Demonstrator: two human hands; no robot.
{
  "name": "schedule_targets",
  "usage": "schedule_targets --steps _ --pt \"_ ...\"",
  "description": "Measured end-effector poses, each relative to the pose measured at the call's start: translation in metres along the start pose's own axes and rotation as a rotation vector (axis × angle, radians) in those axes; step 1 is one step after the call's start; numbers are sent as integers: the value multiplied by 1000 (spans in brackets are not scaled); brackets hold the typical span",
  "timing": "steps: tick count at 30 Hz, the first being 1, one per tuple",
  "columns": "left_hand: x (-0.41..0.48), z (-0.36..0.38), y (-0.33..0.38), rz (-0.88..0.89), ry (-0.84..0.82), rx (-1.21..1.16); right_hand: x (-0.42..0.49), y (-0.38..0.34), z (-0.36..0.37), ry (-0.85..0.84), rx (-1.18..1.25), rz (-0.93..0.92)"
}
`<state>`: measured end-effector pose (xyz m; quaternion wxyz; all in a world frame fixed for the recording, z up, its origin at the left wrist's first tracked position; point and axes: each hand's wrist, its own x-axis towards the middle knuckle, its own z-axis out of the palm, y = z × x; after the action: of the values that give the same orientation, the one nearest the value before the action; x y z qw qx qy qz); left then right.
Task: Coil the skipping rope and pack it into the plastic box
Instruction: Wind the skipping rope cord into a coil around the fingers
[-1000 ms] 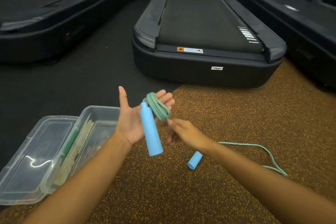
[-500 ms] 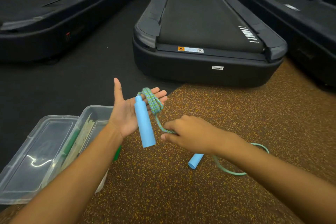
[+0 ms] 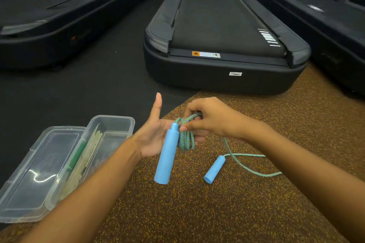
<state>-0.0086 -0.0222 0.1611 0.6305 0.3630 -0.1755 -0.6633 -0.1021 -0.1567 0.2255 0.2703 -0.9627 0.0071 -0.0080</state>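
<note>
The left hand (image 3: 156,140) is lying open, palm up and thumb raised, with turns of the rope (image 3: 185,140) looped around its fingers and one blue handle (image 3: 166,156) hanging down across the palm. The right hand (image 3: 209,118) is pinching the rope above those fingers, closed on a strand. The rest of the rope is trailing on the speckled floor (image 3: 197,213) to the second handle (image 3: 214,169). The box (image 3: 110,122) is sitting open on the floor to the left, its lid (image 3: 39,165) lying flat beside it.

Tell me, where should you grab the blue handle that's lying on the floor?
Grab the loose handle around its middle, coming from above. It lies flat on the floor, a smooth round tube, so fingers can wrap its sides, clear of the rope at its far end.
</note>
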Motion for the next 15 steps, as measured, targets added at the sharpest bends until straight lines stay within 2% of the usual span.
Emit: schedule_targets --steps 2,7,11,15 --pt "3 -2 -3 -20 -26 14 2 8 0 -2 71 30" --pt "7 -4 -5 -59 -102 71 3 24 0 6 441 99" --pt "5 -3 -5 -36 -158 -21 4 33 5 55 629 157" --pt "5 -2 -2 39 -136 -110 4 38 17 68 825 216"
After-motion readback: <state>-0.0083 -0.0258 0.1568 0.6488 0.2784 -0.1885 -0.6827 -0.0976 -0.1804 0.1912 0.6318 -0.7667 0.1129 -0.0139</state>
